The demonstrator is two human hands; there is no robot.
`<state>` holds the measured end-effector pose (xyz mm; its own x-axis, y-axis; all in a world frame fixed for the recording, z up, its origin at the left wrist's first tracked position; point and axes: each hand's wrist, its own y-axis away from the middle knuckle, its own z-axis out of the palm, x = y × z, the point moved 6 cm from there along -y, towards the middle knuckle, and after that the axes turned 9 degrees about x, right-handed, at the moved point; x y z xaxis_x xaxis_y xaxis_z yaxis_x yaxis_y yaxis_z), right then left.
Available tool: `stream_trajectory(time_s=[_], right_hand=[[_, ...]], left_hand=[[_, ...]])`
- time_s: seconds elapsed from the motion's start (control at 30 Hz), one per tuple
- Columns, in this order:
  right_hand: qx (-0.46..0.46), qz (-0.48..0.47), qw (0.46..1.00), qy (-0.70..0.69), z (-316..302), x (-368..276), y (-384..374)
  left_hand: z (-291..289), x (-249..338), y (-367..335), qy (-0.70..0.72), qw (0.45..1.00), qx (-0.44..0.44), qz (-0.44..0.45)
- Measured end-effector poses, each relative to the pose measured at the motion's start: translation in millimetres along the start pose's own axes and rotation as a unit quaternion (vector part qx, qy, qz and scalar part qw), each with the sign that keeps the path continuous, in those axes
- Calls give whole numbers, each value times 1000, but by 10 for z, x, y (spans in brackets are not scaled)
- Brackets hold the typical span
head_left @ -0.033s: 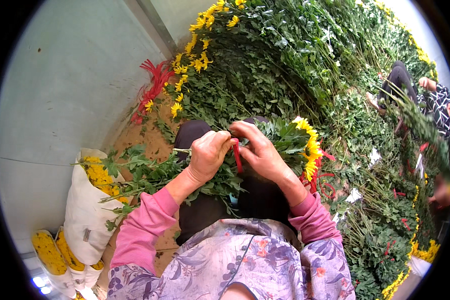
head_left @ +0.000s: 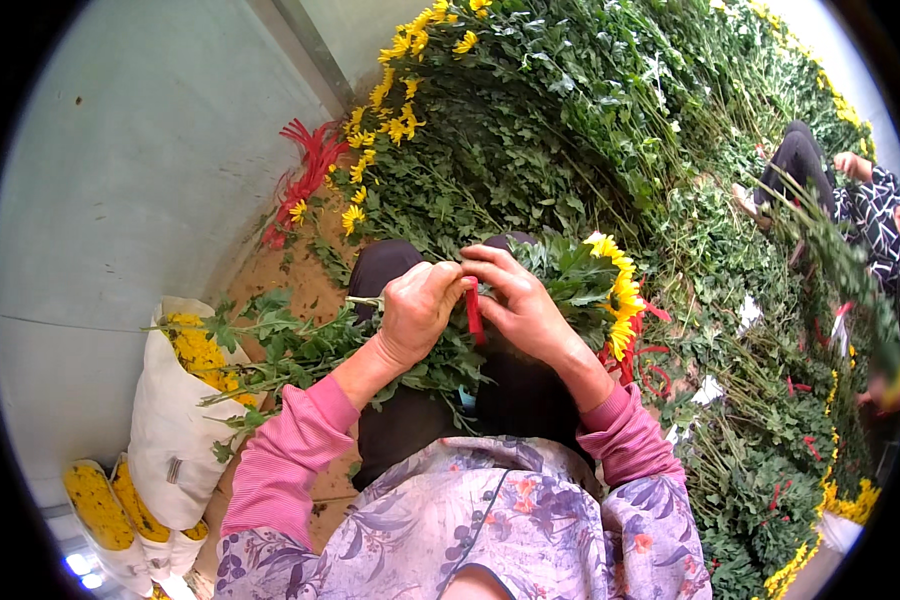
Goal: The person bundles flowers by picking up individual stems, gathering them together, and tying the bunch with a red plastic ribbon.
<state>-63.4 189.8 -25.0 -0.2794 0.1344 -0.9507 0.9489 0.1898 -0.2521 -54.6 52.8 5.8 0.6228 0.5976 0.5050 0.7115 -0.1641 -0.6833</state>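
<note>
Across my lap lies a bunch of yellow chrysanthemums, its flower heads to the right and its leafy stems to the left. A red ribbon strip hangs down at the middle of the bunch. My left hand is closed, its thumb and forefinger pinching the ribbon. Close beside it, my right hand bends over the bunch, thumb and fingers curled at the ribbon. What lies under the right fingertips is partly hidden.
A big heap of cut chrysanthemums fills the far side. Red strips lie by the wall. White sacks of yellow petals stand at the left. Another person sits at the right with stems in hand.
My hands stay almost in place; the red strip's hanging end shifts slightly. The other person's bunch at the right has moved a little.
</note>
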Motion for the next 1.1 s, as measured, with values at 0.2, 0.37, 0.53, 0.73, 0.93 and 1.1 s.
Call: stream_trajectory(time_s=[0.2, 0.37, 0.53, 0.73, 0.93, 1.1], right_hand=[[34, 18, 999, -10, -72, 134, 35], [-51, 113, 985, -123, -93, 108, 25], [-68, 51, 996, 26, -30, 72, -1], [-49, 39, 996, 70, 7, 152, -28], [18, 71, 992, 101, 63, 71, -29], [-26, 102, 994, -35, -36, 169, -41]], left_hand=[[32, 32, -8, -17, 1000, 3, 5], [9, 75, -72, -46, 996, -23, 75], [43, 41, -209, -71, 969, -123, 202], [113, 50, -306, -70, 932, -193, 298], [58, 145, -238, -78, 940, -178, 280], [24, 66, -222, -79, 945, -179, 263]])
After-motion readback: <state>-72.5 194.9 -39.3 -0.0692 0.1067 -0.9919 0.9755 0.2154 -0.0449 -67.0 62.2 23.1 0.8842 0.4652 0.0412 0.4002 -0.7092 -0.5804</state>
